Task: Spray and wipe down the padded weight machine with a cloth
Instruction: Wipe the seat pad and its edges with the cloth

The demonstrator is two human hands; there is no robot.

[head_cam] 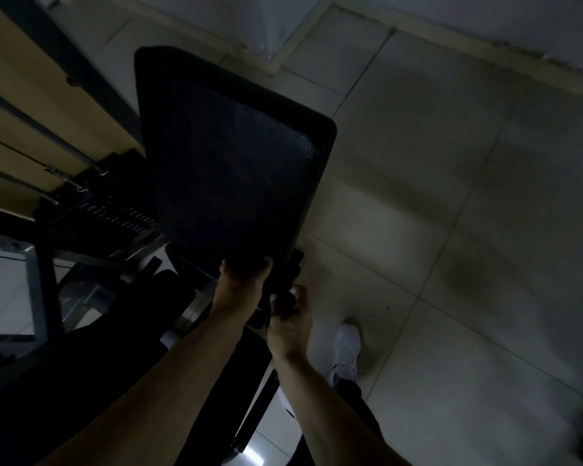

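Shadow is lying over most of the view, and fine detail is getting lost in it. The black pad of the weight machine is filling the centre, tilting away toward 11 o'clock, with its textured face turning up to the camera. The left hand is gripping the pad's near edge, at 6 o'clock of the pad, with thumb and fingers curling up over the rim from either side. Just beside it, toward 4 o'clock, the right hand is closing around a dark object under the pad's lower right corner. I cannot tell what that object is, or whether it is part of the machine. 2 bare forearms are reaching in from the bottom edge. At 9 o'clock of the pad, the weight stack is sitting low, with thin cables running down to it from 10 o'clock. At 4 o'clock of the hands, 1 white shoe is standing on the pale tiled floor.
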